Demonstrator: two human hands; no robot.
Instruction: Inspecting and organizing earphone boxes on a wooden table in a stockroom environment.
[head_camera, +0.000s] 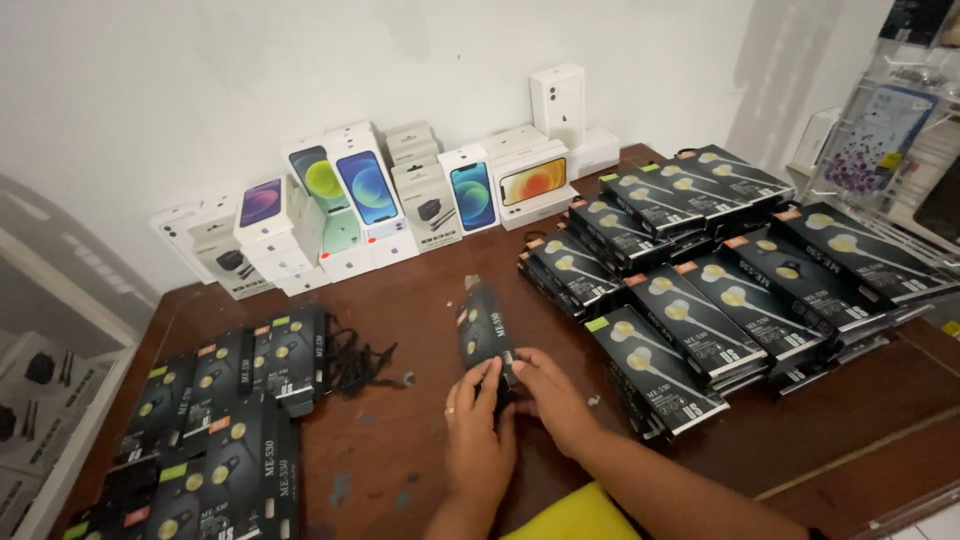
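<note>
Both hands, left hand (478, 430) and right hand (548, 395), grip 1 black earphone box (487, 328) mid-counter (420, 300), fingers closed on its near end; steady it with both thumbs. Keep it clear of the stacked boxes (700, 290) toward the right edge.

A: Head view. Body parts in frame?

B: Two bare forearms and both hands, left hand (477, 437) and right hand (551, 398), in from the bottom edge, near side of the table (400, 470).

A: Worn items?

B: One ring (449, 411), pale metal, on a left-hand finger. No gloves. No watch or bracelet on the wrists.

A: Sleeves?

B: Forearms uncovered as far as they show. A patch of bright yellow cloth (575, 515) sits at the bottom edge, below the table's near rim, between the arms. Cannot tell which garment.
</note>
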